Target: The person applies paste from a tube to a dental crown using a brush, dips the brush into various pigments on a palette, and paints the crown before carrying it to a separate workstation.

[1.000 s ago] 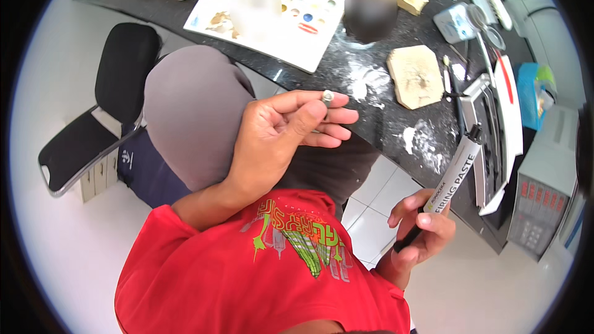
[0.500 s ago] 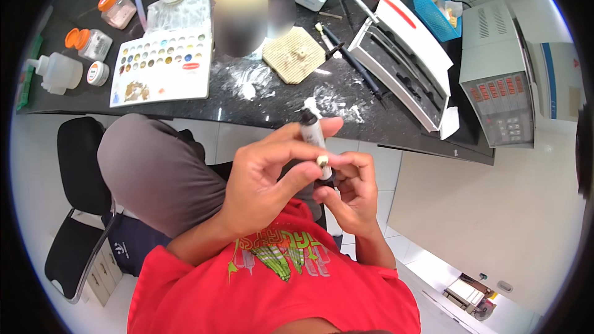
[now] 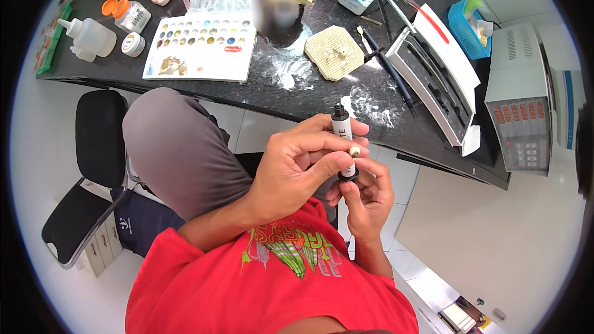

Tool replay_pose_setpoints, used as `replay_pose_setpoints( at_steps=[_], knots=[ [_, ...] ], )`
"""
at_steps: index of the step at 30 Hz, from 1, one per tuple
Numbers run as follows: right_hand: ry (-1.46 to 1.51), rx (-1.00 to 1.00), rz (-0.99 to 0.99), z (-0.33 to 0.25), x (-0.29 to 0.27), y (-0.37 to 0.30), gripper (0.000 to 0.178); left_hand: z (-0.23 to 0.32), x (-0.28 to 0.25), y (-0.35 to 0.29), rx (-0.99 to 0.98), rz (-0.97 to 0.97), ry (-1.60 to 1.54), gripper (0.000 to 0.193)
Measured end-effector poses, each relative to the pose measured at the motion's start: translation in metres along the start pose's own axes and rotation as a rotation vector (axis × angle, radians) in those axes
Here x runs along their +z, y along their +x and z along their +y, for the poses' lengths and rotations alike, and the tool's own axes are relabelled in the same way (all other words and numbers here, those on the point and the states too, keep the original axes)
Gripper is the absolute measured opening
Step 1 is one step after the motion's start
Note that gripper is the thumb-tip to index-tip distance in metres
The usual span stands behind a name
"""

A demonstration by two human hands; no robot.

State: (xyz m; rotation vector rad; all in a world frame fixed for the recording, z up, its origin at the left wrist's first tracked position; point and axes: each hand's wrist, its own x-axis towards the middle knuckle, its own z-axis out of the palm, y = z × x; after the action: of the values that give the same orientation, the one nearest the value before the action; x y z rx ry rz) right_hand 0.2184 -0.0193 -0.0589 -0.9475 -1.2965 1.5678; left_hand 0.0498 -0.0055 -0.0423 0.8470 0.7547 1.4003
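Two bare hands work close together over the person's lap, just in front of the near edge of a dark, speckled table (image 3: 185,93). The left hand (image 3: 304,159) is narrowed in a pinch: thumb and forefinger hold a small, off-white, tooth-shaped piece (image 3: 354,150) with a darker patch on its side. The right hand (image 3: 369,195) is curled about the lower end of a white syringe (image 3: 342,126), near its black flange; whether the thumb presses the plunger cannot be told. The syringe stands nearly upright in the view, its black-capped end toward the table, and passes behind the left forefinger, with other left fingers behind its barrel; the piece lies in front of that barrel. On the table beyond the hands, white powder smears (image 3: 373,109) lie near a cream honeycomb tray (image 3: 328,69), which bears a pale lump at its centre. To the right of the tray are a dark, slender tool (image 3: 396,77) and a white case (image 3: 433,117) with its lid raised; farther right, a blue basket (image 3: 461,31) and a grey appliance (image 3: 516,80) with red displays. To the left lies a white palette (image 3: 210,69) with rows of coloured wells.
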Motion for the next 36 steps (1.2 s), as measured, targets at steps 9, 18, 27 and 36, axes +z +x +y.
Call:
replay_pose_setpoints(
  at_steps=[9, 18, 27, 36],
  knots=[
    [-0.143, -0.135, 0.037, 0.001, -0.008, 0.002, 0.034, 0.0, 0.003, 0.003, -0.008, 0.022, 0.043, 0.022],
    [-1.49, -0.592, 0.07, -0.075, -0.093, 0.091, 0.024, -0.001, -0.003, 0.0, 0.091, -0.069, 0.277, 0.017],
    [-1.23, -0.531, 0.14, -0.081, -0.089, 0.089, 0.02, 0.009, -0.002, 0.001, 0.053, -0.13, 0.408, 0.014],
    [-0.423, -0.331, -0.165, -0.078, -0.045, 0.071, 0.021, 0.007, -0.001, 0.0, 0.102, -0.191, 0.496, 0.014]
  ],
)
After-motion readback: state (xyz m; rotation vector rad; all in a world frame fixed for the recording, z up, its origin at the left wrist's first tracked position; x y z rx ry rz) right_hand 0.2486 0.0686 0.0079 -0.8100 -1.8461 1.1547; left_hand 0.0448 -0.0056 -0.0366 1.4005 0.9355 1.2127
